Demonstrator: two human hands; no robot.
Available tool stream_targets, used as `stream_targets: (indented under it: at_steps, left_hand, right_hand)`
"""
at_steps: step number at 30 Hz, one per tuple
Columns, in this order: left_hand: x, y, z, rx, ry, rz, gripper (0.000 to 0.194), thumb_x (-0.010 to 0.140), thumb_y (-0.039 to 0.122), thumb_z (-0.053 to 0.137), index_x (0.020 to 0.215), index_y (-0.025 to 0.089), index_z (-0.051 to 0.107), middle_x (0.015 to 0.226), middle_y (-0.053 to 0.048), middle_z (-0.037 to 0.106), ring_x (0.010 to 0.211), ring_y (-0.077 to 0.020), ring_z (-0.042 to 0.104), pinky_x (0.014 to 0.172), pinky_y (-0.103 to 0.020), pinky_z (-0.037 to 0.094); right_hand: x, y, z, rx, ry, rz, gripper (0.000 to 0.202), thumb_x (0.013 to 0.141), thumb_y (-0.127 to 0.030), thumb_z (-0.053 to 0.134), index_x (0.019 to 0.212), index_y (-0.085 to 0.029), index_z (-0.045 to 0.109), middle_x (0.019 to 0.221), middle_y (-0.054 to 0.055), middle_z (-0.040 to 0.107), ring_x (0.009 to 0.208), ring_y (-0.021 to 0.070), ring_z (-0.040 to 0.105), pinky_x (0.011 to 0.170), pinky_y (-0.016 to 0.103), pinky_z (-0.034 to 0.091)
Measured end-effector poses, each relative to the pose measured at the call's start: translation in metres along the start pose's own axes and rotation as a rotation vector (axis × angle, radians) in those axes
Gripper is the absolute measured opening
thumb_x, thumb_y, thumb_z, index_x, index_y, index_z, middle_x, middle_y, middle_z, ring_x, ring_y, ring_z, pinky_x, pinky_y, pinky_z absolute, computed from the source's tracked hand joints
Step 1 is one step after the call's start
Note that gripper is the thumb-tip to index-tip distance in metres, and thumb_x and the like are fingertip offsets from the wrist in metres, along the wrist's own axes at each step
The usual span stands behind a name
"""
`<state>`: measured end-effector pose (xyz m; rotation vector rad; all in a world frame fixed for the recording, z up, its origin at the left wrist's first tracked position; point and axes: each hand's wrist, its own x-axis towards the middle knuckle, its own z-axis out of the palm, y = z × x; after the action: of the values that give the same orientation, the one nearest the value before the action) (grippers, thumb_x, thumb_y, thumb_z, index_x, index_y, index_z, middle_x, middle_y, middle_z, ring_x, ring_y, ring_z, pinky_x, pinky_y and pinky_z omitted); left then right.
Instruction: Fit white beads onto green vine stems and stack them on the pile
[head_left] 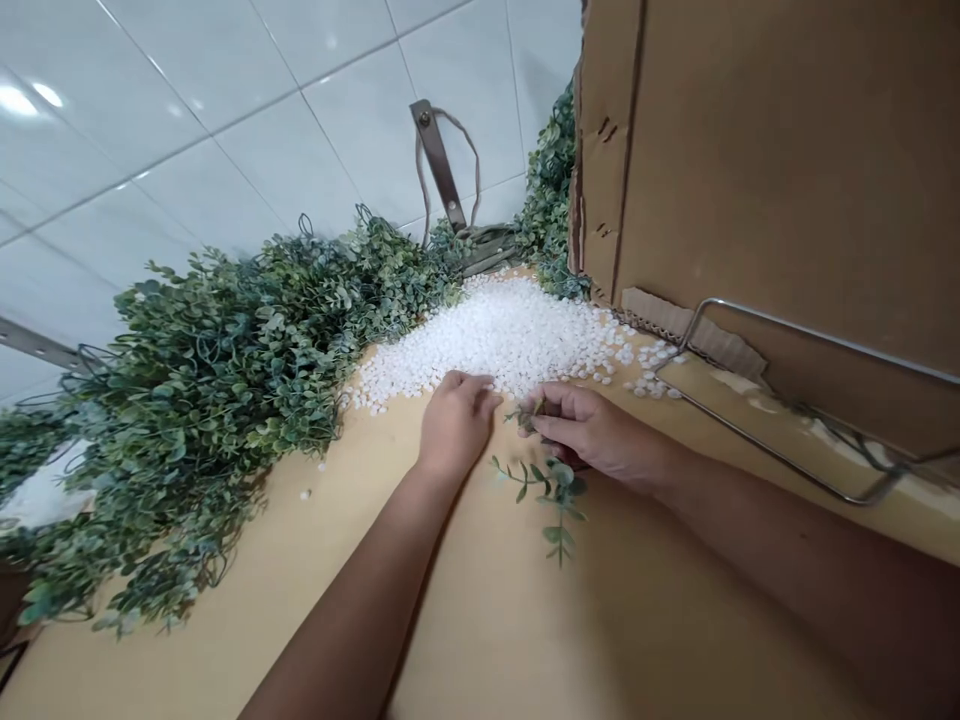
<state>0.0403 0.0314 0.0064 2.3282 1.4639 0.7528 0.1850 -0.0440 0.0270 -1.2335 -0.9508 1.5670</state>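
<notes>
My right hand (581, 425) pinches a sprig of artificial greenery (559, 490) between thumb and fingers, and its leafy end hangs down over the table. Close to it on the left, my left hand (459, 415) rests at the near edge of a heap of small white plastic pieces (502, 325). Its fingers are curled together against the heap, and whatever they hold is hidden. The two hands are apart, with only a narrow gap between them.
A large mass of artificial leafy stems (247, 350) lies along the left and back. At the right stand a big cardboard box (787, 170) and a bent metal wire frame (780, 465). A metal strap with a cord (442, 170) leans at the tiled wall (247, 110).
</notes>
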Motion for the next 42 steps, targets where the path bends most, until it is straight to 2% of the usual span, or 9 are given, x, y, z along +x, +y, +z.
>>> stream_targets:
  at_steps: [4, 8, 12, 15, 19, 22, 26, 32, 42]
  left_hand:
    - [0.010, 0.012, 0.009, 0.163, -0.041, 0.025, 0.019, 0.079, 0.016, 0.051, 0.089, 0.020, 0.068, 0.087, -0.007, 0.060, 0.080, -0.0199, 0.058, 0.072, -0.032, 0.045]
    - [0.010, 0.010, 0.006, 0.103, -0.028, 0.032, 0.014, 0.078, 0.016, 0.053, 0.079, 0.018, 0.066, 0.083, -0.005, 0.060, 0.076, -0.0176, 0.057, 0.070, -0.030, 0.045]
    - [0.021, 0.000, -0.006, -0.011, 0.105, 0.056, 0.014, 0.078, 0.026, 0.054, 0.078, 0.017, 0.065, 0.085, -0.006, 0.059, 0.072, -0.0156, 0.056, 0.066, -0.028, 0.045]
    - [0.053, -0.008, -0.015, -0.066, 0.189, 0.075, 0.030, 0.082, 0.037, 0.047, 0.092, 0.015, 0.064, 0.099, -0.010, 0.061, 0.083, -0.0182, 0.058, 0.072, -0.029, 0.047]
    - [0.109, -0.017, -0.010, -0.023, 0.020, 0.148, 0.039, 0.084, 0.038, 0.042, 0.109, 0.014, 0.061, 0.122, -0.012, 0.058, 0.117, -0.0230, 0.048, 0.101, -0.036, 0.033]
    - [0.140, -0.019, 0.004, -0.020, -0.088, 0.176, 0.044, 0.082, 0.042, 0.046, 0.112, 0.012, 0.060, 0.126, -0.012, 0.056, 0.125, -0.0246, 0.041, 0.107, -0.035, 0.025]
    - [0.161, -0.017, 0.020, -0.028, -0.204, 0.202, 0.044, 0.079, 0.047, 0.047, 0.105, 0.017, 0.065, 0.124, -0.010, 0.059, 0.125, -0.0280, 0.042, 0.106, -0.039, 0.026]
    - [0.153, -0.017, 0.023, -0.056, -0.310, 0.303, 0.043, 0.081, 0.049, 0.042, 0.086, 0.017, 0.070, 0.110, -0.009, 0.066, 0.111, -0.0254, 0.054, 0.099, -0.034, 0.035]
    - [0.091, -0.014, 0.002, -0.168, -0.392, 0.342, 0.040, 0.078, 0.050, 0.048, 0.083, 0.017, 0.071, 0.108, -0.010, 0.067, 0.107, -0.0248, 0.057, 0.095, -0.035, 0.040]
  right_hand:
    - [-0.001, 0.001, -0.001, -0.018, -0.038, 0.024, 0.007, 0.071, -0.008, 0.050, 0.070, -0.015, 0.050, 0.056, -0.008, 0.050, 0.035, -0.0003, 0.034, 0.036, 0.014, 0.022]
    - [0.001, 0.001, -0.004, 0.057, -0.091, 0.037, 0.019, 0.066, -0.023, 0.066, 0.065, -0.015, 0.049, 0.048, -0.009, 0.043, 0.039, 0.0011, 0.038, 0.039, 0.013, 0.028]
    - [0.003, 0.005, -0.006, 0.043, -0.229, 0.073, 0.029, 0.060, -0.034, 0.073, 0.065, -0.013, 0.052, 0.051, -0.006, 0.051, 0.039, 0.0013, 0.039, 0.038, 0.014, 0.029]
    - [0.004, 0.007, -0.008, 0.039, -0.251, 0.065, 0.031, 0.060, -0.035, 0.074, 0.062, -0.012, 0.054, 0.051, -0.006, 0.052, 0.040, 0.0016, 0.042, 0.041, 0.015, 0.032]
    - [0.006, 0.005, -0.013, 0.140, -0.278, 0.046, 0.038, 0.056, -0.041, 0.077, 0.059, -0.012, 0.052, 0.053, -0.005, 0.056, 0.048, 0.0041, 0.052, 0.051, 0.017, 0.041]
    - [0.009, 0.005, -0.017, 0.239, -0.323, 0.114, 0.041, 0.054, -0.043, 0.078, 0.063, -0.012, 0.053, 0.063, -0.002, 0.062, 0.056, 0.0059, 0.059, 0.058, 0.019, 0.045]
    - [0.015, 0.008, -0.019, 0.282, -0.414, 0.140, 0.036, 0.059, -0.039, 0.077, 0.066, -0.012, 0.054, 0.065, -0.001, 0.065, 0.059, 0.0070, 0.062, 0.063, 0.021, 0.046]
    - [0.017, 0.010, -0.019, 0.300, -0.461, 0.126, 0.034, 0.061, -0.037, 0.076, 0.066, -0.012, 0.054, 0.063, 0.000, 0.065, 0.059, 0.0071, 0.061, 0.064, 0.022, 0.046]
    - [0.013, 0.006, -0.016, 0.180, -0.484, 0.081, 0.038, 0.058, -0.042, 0.076, 0.065, -0.012, 0.054, 0.065, 0.000, 0.063, 0.061, 0.0073, 0.058, 0.065, 0.023, 0.044]
